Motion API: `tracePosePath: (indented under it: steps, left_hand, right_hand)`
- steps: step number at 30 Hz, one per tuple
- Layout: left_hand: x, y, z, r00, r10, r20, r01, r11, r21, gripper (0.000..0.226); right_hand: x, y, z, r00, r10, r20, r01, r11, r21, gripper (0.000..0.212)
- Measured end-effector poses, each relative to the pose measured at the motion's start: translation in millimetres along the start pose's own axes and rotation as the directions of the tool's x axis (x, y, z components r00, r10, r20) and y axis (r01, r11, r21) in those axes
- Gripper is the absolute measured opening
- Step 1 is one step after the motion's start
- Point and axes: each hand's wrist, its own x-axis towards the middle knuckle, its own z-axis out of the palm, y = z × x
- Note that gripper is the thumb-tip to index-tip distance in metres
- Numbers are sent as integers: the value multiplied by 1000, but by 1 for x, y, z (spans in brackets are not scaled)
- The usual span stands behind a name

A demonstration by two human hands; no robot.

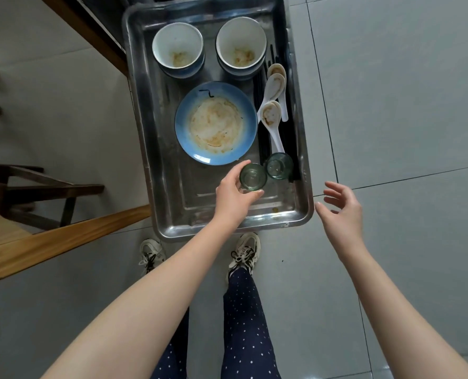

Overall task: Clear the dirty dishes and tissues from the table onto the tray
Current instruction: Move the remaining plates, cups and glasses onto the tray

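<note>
Tray: steel, sits low on the tiled floor side of the desk, right in front of my feet. Only a wooden edge of the desk shows at left, so I cannot tell what is left on it.

Plate: blue, smeared, flat in the middle of the tray.

Bowls: two dirty ones at the far end, left bowl and right bowl, each apparently nested in others beneath it.

Chopsticks: dark, lying along the right wall. Spoons: white, soiled, piled over the chopsticks.

Second glass: upright at the near right, by the spoon handles.

Held glass: just beside the second glass, near the plate rim. Cannot tell if its base is touching the tray floor.

Left grip: thumb and fingers wrapped round the held glass from the near side.

Right grip: wide, fingers spread and loose, holding nothing, hanging off the tray's near right corner.

Judgement: dishes look mostly cleared; this glass is being set down. No tissues visible on the tray, so those likely remain, plus whatever the hidden desk carries.
</note>
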Motion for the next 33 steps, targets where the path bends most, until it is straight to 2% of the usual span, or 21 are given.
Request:
tracePosePath:
  steps: [5, 9, 15, 20, 25, 33]
  left_hand:
    - [10, 7, 2, 997, -3, -75, 2, 1000, -19, 63]
    - [13, 9, 6, 995, -85, -56, 82, 996, -46, 62]
    - [0, 16, -9, 986, -164, -2, 164, 986, 32, 63]
    - [-46, 48, -57, 997, -70, -37, 72, 996, 47, 49]
    - [-102, 105, -121, 997, 27, -66, -22, 998, 63, 41]
    - [-189, 162, -238, 959, 148, -243, -152, 988, 4, 40]
  right_hand:
    - [2, 4, -7, 1000, 4, 7, -4, 1000, 18, 36]
    - [1, 7, -8, 1000, 9, 12, -9, 1000, 27, 34]
    - [-9, -4, -17, 999, 5, 33, -7, 999, 45, 32]
    - [-32, -47, -30, 998, -10, 64, 6, 998, 68, 30]
    - [-68, -124, -38, 996, -55, 73, 44, 989, 141, 28]
    - [-155, -246, -14, 971, -207, 118, 184, 966, 183, 26]
